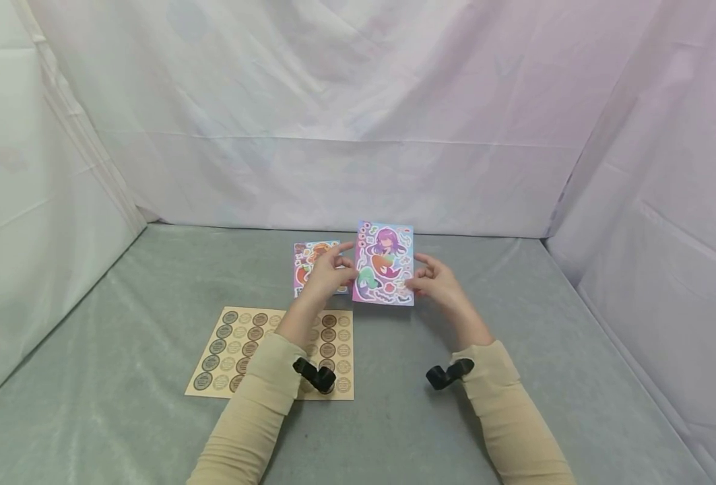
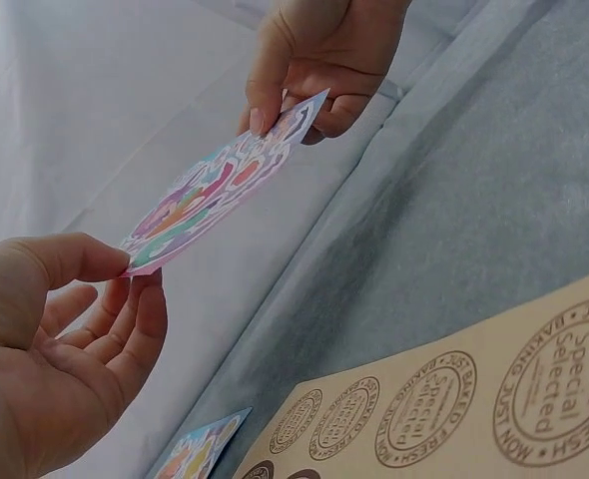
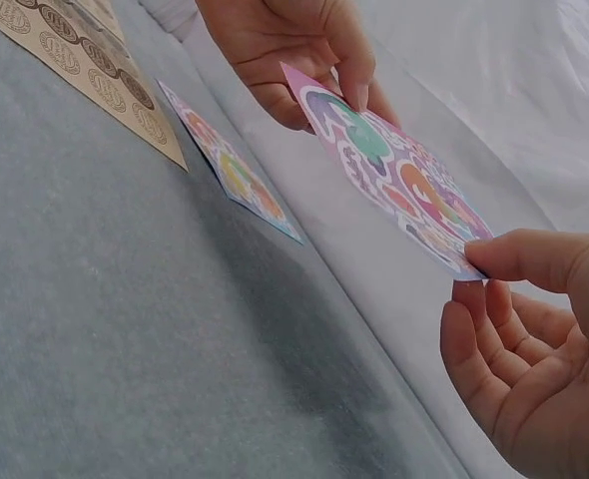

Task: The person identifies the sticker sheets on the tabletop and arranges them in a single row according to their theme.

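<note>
A mermaid sticker sheet (image 1: 384, 264) in pink, purple and blue is held up above the table, its printed face toward the head camera. My left hand (image 1: 331, 271) pinches its left edge between thumb and fingers. At the opposite edge my right hand (image 1: 435, 281) pinches it the same way, as the right wrist view shows with the thumb on top of the sheet (image 3: 404, 185). Behind the left hand lies a second colourful sticker sheet (image 1: 301, 259), partly covered by that hand. A tan sheet of round labels (image 1: 212, 347) lies nearer, partly hidden under the left forearm.
The grey cloth-covered table (image 1: 515, 404) extends to both sides. White fabric walls (image 1: 333, 182) enclose it at the back, left and right. Black camera mounts (image 1: 315, 375) sit at both wrists.
</note>
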Tool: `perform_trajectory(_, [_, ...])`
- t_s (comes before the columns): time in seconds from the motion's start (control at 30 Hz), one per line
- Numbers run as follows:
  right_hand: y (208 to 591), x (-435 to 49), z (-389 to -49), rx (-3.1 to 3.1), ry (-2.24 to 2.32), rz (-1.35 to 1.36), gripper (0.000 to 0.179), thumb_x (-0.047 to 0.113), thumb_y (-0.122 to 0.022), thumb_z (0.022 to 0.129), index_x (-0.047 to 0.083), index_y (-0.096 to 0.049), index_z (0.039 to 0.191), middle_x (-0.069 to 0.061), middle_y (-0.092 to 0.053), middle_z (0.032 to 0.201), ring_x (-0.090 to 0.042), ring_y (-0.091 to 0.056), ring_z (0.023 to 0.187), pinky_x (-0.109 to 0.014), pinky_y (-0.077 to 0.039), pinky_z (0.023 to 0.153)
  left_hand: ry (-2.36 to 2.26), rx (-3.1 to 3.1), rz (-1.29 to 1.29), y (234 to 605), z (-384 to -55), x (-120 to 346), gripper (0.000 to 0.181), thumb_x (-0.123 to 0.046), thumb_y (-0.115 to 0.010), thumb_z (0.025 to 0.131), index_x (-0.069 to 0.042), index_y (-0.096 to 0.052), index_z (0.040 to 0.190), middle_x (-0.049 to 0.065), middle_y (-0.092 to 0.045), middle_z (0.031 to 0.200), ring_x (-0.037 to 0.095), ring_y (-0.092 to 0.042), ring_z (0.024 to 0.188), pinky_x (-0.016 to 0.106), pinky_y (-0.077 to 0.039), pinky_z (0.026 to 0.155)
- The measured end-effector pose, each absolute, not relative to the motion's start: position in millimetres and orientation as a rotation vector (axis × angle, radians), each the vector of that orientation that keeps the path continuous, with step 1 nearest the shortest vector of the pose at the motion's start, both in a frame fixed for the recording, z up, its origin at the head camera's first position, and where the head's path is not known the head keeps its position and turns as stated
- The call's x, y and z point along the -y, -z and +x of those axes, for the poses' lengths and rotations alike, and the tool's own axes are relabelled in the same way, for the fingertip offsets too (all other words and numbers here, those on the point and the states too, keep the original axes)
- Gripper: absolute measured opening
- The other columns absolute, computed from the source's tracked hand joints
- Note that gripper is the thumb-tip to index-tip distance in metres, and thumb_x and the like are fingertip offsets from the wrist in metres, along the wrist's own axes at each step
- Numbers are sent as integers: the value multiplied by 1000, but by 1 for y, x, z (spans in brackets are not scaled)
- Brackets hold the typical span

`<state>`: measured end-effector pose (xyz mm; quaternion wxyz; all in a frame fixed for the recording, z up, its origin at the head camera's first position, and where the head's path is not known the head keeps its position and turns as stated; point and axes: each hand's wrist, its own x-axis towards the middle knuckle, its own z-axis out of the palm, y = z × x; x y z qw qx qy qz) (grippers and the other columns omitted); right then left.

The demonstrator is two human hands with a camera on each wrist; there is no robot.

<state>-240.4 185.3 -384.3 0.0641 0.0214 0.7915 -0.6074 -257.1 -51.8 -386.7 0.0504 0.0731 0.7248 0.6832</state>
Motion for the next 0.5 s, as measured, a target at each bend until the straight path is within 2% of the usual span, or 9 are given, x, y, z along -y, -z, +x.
perform_trajectory(0.23, [384,-189,-238,-2372,1867,-6,73,1,-70,83,11,-37,147,-10,-54,93,-21,-56,82,-40,-53,79,-2053,-2191,271,386,-257,52,70,9,-64,80,-13,-44,143,8,-59,88,17,-61,69,36,-56,73])
perform_trajectory(0.5, [385,-192,-236,-2372,1871,-27,73,0,-70,83,14,-38,147,-12,-54,97,-23,-57,87,-34,-55,75,-2068,-2136,341,385,-255,54,77,10,-63,78,-16,-39,146,9,-58,88,18,-61,69,47,-54,79])
